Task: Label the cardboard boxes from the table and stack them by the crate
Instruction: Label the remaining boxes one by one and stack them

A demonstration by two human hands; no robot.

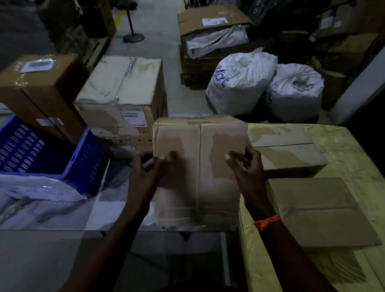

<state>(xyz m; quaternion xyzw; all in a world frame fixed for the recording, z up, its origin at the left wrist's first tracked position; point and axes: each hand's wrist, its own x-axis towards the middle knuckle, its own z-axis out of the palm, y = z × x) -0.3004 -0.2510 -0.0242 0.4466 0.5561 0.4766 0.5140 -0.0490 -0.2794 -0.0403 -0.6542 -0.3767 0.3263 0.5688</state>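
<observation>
A brown cardboard box (199, 168) is held upright in the middle of the view, its taped seam running down the face toward me. My left hand (144, 171) grips its left edge with the thumb on the face. My right hand (246, 165) grips the right edge; an orange thread is tied around that wrist. Two more flat cardboard boxes (286, 149) (321, 210) lie on the yellow-covered table (357, 158) at the right. The blue plastic crate (29, 153) stands at the left, holding nothing that I can see.
Behind the crate stand a tall brown box (37, 92) and a larger taped box (120, 93). White plastic sheeting (28, 196) lies in front of the crate. Two white sacks (239, 84) (294, 92) sit on the floor beyond. Stacked cartons fill the back right.
</observation>
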